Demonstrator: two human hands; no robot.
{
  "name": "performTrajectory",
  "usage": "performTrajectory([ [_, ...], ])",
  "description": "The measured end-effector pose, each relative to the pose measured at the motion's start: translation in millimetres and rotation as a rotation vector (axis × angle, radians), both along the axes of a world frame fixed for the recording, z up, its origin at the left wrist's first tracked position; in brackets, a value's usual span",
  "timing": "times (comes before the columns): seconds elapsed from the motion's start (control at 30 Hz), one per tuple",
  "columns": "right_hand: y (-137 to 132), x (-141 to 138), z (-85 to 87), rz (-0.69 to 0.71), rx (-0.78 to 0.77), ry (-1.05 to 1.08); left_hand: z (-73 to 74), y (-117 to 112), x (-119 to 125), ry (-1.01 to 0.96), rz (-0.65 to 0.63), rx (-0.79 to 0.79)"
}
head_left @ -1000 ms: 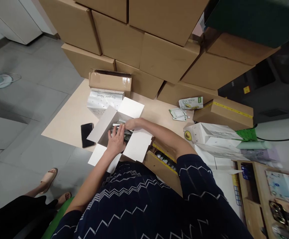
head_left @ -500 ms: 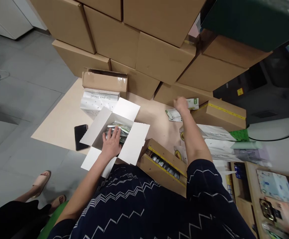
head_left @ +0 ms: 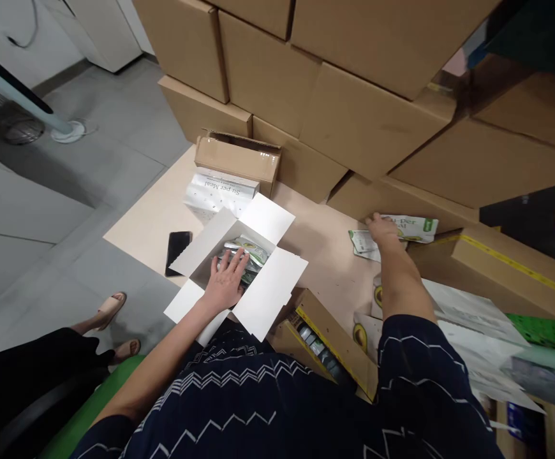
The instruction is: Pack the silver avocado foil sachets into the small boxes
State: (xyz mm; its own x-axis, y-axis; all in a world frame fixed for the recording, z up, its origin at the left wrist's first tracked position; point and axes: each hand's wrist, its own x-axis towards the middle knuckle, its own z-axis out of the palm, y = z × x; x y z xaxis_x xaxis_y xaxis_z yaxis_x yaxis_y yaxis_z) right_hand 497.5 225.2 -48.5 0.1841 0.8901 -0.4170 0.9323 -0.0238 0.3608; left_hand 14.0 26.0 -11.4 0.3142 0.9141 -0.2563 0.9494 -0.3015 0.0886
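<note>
White carton (head_left: 268,290) is lying open under your left hand (head_left: 227,284), which is resting flat, fingers spread, on the pouches inside (head_left: 252,248). Your right hand (head_left: 383,228) is touching a loose pouch (head_left: 414,226) on the tabletop (head_left: 325,255), well apart from the left; whether it is gripping, one cannot tell.

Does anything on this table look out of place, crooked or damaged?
Nothing looks damaged or spilled. The black phone lies right at the near edge of the light wooden table, beside the open white cardboard box.
</note>
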Motion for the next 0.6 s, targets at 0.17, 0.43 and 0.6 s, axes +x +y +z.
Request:
performTrajectory([
  [0.17, -8.8, 1.1, 3.2, -0.100, 0.148, 0.022, 3.3, 1.0, 1.1, -0.004, 0.014, -0.011],
  [0.43, -22.1, -11.5, 83.4, -0.364, 0.385, 0.137, 10.1, 7.9, 5.8, 0.016, -0.018, -0.028],
  [0.6, -53.4, -58.2, 145.0, -0.289, 0.598, 0.699, 3.5, 6.5, 5.5, 0.009, -0.019, -0.002],
])
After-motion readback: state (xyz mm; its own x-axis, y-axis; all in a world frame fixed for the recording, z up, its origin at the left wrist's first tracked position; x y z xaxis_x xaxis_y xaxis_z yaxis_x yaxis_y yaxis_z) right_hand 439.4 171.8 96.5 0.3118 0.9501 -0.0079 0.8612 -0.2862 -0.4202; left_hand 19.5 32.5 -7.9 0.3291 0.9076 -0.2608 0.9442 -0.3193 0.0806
